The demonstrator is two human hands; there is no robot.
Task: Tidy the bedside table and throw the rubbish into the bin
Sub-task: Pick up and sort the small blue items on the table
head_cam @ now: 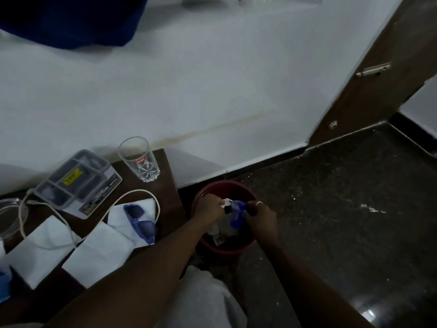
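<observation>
Over the red bin point(225, 250) on the floor, just right of the tabletop point(169, 185), the head view shows the left grip point(209, 208) pinching what looks like a white scrap point(226, 201) and the right grip point(261, 217) curled round a blue-and-clear plastic wrapper point(236, 215). Both loads hang above the opening, so a drop should land inside, though light plastic may cling to fingers or drift past the rim. The left forearm passes near the blue sunglasses point(142, 224) at the tabletop's right edge and could sweep them off.
</observation>
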